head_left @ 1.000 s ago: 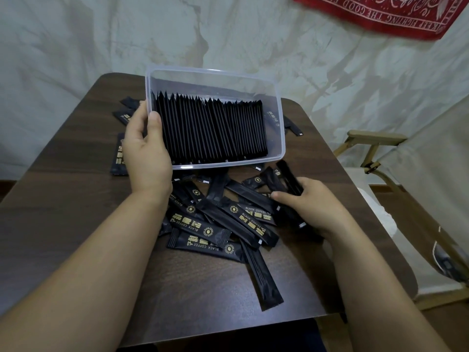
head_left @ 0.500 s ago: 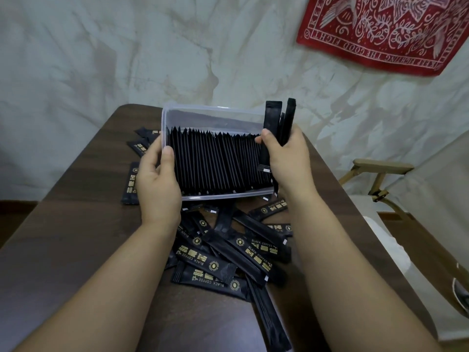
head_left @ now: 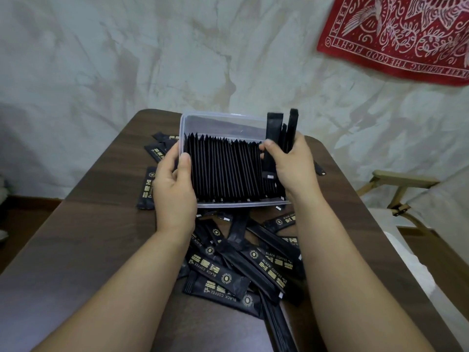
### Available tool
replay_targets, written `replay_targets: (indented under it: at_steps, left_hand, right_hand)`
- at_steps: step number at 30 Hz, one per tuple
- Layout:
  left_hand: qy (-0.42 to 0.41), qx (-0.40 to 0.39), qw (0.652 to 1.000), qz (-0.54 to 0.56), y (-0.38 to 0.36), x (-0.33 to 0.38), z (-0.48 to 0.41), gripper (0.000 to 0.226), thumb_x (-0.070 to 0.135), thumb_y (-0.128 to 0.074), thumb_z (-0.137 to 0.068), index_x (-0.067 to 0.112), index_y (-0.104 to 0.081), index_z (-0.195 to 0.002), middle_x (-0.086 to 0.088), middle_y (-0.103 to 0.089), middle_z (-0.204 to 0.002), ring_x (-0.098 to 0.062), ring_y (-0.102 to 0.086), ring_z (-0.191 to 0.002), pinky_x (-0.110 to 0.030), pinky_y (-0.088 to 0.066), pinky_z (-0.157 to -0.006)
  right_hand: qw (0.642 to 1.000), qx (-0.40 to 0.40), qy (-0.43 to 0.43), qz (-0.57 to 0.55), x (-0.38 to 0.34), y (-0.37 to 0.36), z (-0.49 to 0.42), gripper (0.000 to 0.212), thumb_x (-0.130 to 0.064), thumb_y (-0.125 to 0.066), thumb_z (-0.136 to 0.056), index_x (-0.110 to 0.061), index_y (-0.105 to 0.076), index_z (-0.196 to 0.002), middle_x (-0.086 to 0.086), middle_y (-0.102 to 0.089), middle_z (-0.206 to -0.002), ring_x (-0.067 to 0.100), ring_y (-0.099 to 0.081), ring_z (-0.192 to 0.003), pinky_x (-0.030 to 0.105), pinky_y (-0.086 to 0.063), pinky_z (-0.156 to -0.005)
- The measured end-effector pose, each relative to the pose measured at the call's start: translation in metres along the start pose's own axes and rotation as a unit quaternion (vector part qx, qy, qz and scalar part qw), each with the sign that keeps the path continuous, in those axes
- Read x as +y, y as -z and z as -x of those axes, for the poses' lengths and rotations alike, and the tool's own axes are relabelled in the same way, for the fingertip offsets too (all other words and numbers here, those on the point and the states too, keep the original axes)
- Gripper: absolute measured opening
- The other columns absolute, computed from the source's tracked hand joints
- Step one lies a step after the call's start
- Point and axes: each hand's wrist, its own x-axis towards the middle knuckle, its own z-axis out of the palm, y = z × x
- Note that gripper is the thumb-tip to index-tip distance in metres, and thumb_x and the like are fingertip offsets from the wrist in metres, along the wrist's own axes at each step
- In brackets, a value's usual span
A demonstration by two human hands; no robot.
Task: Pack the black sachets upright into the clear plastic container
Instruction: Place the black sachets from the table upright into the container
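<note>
The clear plastic container (head_left: 218,120) is tilted toward me above the table, with a tight row of black sachets (head_left: 225,168) standing on edge inside it. My left hand (head_left: 175,189) grips its left wall, thumb inside the rim. My right hand (head_left: 291,163) holds a few black sachets (head_left: 272,133) upright at the container's right end; their tops stick out above the rim. A loose pile of black sachets (head_left: 243,260) with gold print lies on the table below the container, between my forearms.
The dark wooden table (head_left: 83,250) carries more loose sachets (head_left: 148,186) left of the container. A wooden folding chair (head_left: 403,184) with white fabric stands to the right. A marbled backdrop and a red bandana (head_left: 396,34) hang behind.
My right hand left the pile with a few sachets and brought them up to the container's right end. Over the last half second both hands have hardly moved.
</note>
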Motion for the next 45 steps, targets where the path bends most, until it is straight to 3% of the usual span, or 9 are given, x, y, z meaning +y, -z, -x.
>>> replay_targets:
  at_steps: [4,7,11,16,22,26,29,38,45]
  left_hand:
    - [-0.001,-0.001,1.0,-0.009,-0.002,0.002,0.001,0.026,0.02,-0.045,-0.104,0.041,-0.054,-0.117,0.016,-0.06,-0.127,0.01,-0.054,-0.116,-0.014,-0.042,-0.099]
    - [-0.007,-0.008,1.0,-0.009,-0.002,0.003,0.002,0.029,0.019,-0.044,-0.104,0.044,-0.054,-0.113,0.016,-0.06,-0.127,0.013,-0.054,-0.114,-0.01,-0.042,-0.096]
    - [-0.009,-0.013,1.0,-0.014,-0.002,0.003,0.002,0.029,0.018,-0.044,-0.104,0.043,-0.053,-0.116,0.012,-0.059,-0.13,0.013,-0.054,-0.113,-0.01,-0.042,-0.094]
    - [-0.007,-0.01,1.0,-0.025,-0.001,-0.001,0.001,0.029,0.02,-0.044,-0.104,0.034,-0.055,-0.127,0.008,-0.059,-0.134,0.004,-0.054,-0.121,-0.02,-0.043,-0.104]
    - [-0.002,-0.004,1.0,-0.01,-0.002,0.003,0.003,0.028,0.018,-0.044,-0.104,0.037,-0.055,-0.12,0.011,-0.06,-0.13,0.015,-0.055,-0.11,-0.005,-0.043,-0.089]
    - [-0.006,-0.008,1.0,-0.005,-0.002,0.003,0.002,0.028,0.017,-0.043,-0.104,0.037,-0.056,-0.12,0.01,-0.06,-0.131,0.011,-0.056,-0.113,-0.007,-0.043,-0.09]
    - [-0.007,-0.011,1.0,-0.006,-0.002,0.003,0.003,0.029,0.017,-0.043,-0.104,0.039,-0.056,-0.119,0.013,-0.061,-0.128,0.011,-0.056,-0.113,-0.006,-0.043,-0.089]
    - [-0.003,-0.013,1.0,-0.017,0.0,0.0,0.003,0.029,0.021,-0.044,-0.104,0.036,-0.056,-0.126,0.01,-0.059,-0.134,0.006,-0.054,-0.12,-0.018,-0.042,-0.101]
    - [0.001,-0.009,1.0,-0.013,-0.001,0.001,0.003,0.03,0.021,-0.045,-0.104,0.046,-0.056,-0.115,0.013,-0.059,-0.132,0.011,-0.053,-0.118,-0.011,-0.041,-0.097]
  right_hand:
    - [0.999,-0.019,-0.029,0.032,0.013,-0.001,0.003,0.042,-0.018,-0.066,-0.088,-0.014,-0.048,-0.125,0.0,-0.06,-0.112,0.016,-0.057,-0.105,0.03,-0.045,-0.088]
    - [0.997,-0.028,-0.032,0.058,0.02,0.002,0.004,0.045,-0.017,-0.067,-0.086,-0.011,-0.05,-0.128,-0.004,-0.06,-0.103,0.014,-0.057,-0.102,0.02,-0.044,-0.078]
    - [0.994,-0.033,-0.04,0.099,0.022,0.002,0.006,0.051,-0.024,-0.068,-0.085,-0.007,-0.051,-0.13,0.008,-0.06,-0.126,0.023,-0.055,-0.117,0.041,-0.046,-0.098]
    - [0.99,-0.022,-0.009,0.137,0.023,0.006,0.007,0.035,-0.026,-0.066,-0.087,-0.01,-0.057,-0.116,0.0,-0.062,-0.116,0.019,-0.056,-0.11,0.029,-0.045,-0.089]
    - [0.99,-0.022,-0.007,0.141,0.019,0.001,0.01,0.038,-0.035,-0.061,-0.09,-0.015,-0.06,-0.121,-0.009,-0.061,-0.104,0.017,-0.056,-0.108,0.026,-0.042,-0.081]
    - [0.989,-0.049,-0.021,0.14,0.022,0.002,0.009,0.061,-0.039,-0.063,-0.087,-0.014,-0.044,-0.139,0.002,-0.049,-0.14,0.021,-0.044,-0.13,0.035,-0.039,-0.104]
    - [0.985,-0.061,-0.022,0.159,0.022,0.004,0.01,0.064,-0.038,-0.063,-0.088,-0.014,-0.039,-0.142,0.001,-0.043,-0.145,0.02,-0.039,-0.134,0.03,-0.034,-0.102]
    - [0.988,-0.051,-0.018,0.147,0.023,0.008,0.013,0.024,-0.023,-0.059,-0.092,-0.018,-0.058,-0.115,-0.012,-0.059,-0.1,0.004,-0.054,-0.093,0.027,-0.044,-0.087]
    - [0.986,-0.042,-0.011,0.159,0.017,0.009,0.015,0.037,-0.028,-0.052,-0.096,-0.012,-0.056,-0.129,0.0,-0.059,-0.126,0.012,-0.053,-0.112,0.019,-0.035,-0.09]
